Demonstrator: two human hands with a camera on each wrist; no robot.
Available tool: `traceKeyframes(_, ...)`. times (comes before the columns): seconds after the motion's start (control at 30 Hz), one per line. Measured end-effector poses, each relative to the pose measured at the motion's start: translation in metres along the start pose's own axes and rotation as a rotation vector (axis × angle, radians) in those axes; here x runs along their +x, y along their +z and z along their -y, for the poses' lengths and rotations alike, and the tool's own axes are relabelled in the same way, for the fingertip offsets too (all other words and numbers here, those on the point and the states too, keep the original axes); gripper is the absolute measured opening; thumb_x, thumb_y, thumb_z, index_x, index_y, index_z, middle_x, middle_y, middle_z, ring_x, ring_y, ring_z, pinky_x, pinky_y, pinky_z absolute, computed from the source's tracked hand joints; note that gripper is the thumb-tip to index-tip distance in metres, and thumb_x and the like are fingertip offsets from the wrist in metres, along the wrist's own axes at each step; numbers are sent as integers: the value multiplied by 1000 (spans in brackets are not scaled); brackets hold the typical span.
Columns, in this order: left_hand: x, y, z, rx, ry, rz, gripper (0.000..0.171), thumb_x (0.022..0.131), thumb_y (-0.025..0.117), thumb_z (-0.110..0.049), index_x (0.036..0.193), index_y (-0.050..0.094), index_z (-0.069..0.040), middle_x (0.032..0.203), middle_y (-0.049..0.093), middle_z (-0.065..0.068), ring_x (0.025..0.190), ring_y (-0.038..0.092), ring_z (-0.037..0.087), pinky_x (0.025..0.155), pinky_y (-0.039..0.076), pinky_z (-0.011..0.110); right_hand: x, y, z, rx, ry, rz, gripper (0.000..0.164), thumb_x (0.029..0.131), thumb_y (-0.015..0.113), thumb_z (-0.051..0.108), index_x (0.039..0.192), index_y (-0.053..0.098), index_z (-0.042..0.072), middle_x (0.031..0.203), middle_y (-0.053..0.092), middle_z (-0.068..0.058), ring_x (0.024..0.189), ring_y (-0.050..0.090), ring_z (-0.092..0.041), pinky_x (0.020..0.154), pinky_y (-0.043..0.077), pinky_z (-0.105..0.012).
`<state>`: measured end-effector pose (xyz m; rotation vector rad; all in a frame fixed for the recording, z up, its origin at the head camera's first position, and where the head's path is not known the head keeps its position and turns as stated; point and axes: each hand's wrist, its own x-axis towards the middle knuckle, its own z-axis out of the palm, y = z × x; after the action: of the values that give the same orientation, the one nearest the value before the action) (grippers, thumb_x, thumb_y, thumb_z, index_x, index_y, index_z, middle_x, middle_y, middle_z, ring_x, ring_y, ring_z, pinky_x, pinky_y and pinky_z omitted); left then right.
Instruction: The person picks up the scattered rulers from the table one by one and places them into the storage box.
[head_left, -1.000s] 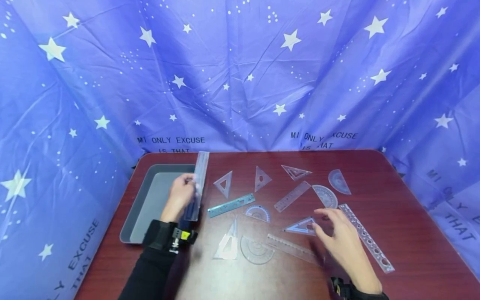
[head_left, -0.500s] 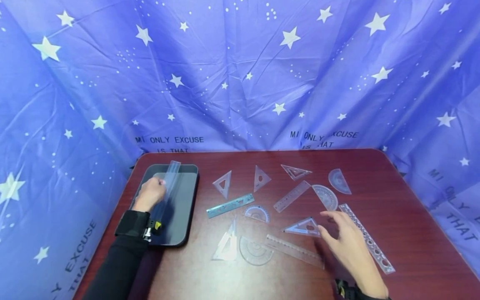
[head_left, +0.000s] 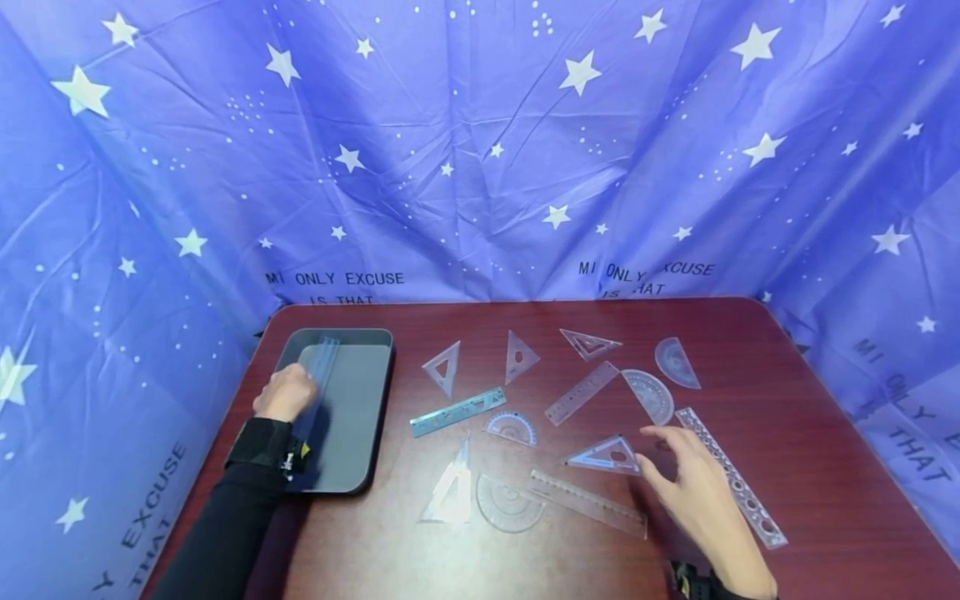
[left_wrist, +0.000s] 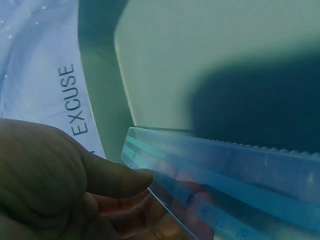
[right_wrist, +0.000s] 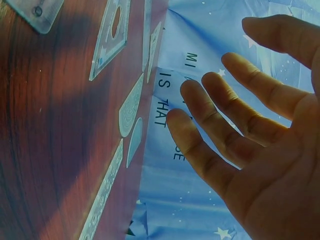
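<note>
My left hand [head_left: 285,393] is over the left side of a grey rectangular tray [head_left: 348,417]. It pinches a long clear ruler [head_left: 325,358] between thumb and fingers. In the left wrist view that ruler [left_wrist: 250,175] shows a wavy edge and bluish bands, low against the tray's inner wall. My right hand [head_left: 701,496] hovers over the table with fingers spread and holds nothing; the right wrist view shows the bare palm [right_wrist: 280,180]. Nearest its thumb lies a set square with blue markings [head_left: 604,455]. A ruler with round holes [head_left: 731,475] lies to its right.
On the brown table [head_left: 360,550] lie a teal ruler [head_left: 459,412], a small clear ruler [head_left: 582,392], a wavy-edged ruler [head_left: 588,502], several set squares such as one at the back [head_left: 591,342], and several protractors [head_left: 512,504]. A starry blue curtain [head_left: 480,225] encloses the table.
My left hand has carried the clear ruler leftwards from the tray's right rim, then down into its left side. My right hand has shifted slightly right and stays open.
</note>
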<state>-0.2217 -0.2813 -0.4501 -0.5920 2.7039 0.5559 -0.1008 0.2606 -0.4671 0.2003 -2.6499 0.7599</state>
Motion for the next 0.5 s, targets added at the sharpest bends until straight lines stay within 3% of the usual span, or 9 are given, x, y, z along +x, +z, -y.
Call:
traceKeyframes(0.17, 2, 3, 4, 14, -6, -47, 44, 101, 35, -9, 131, 61, 11, 141, 57, 41, 127, 60, 58, 99, 51, 71, -1, 0, 0, 0, 8, 10, 39, 88, 86, 9, 124, 75, 4, 119, 74, -17, 103, 73, -35, 87, 58, -60)
traceKeyframes(0.5, 12, 12, 13, 39, 86, -247, 35, 94, 43, -4, 115, 65, 13, 124, 65, 43, 113, 65, 63, 79, 56, 69, -3, 0, -1, 4, 21, 32, 39, 88, 86, 10, 126, 74, 4, 122, 74, -17, 105, 73, -36, 89, 57, -60)
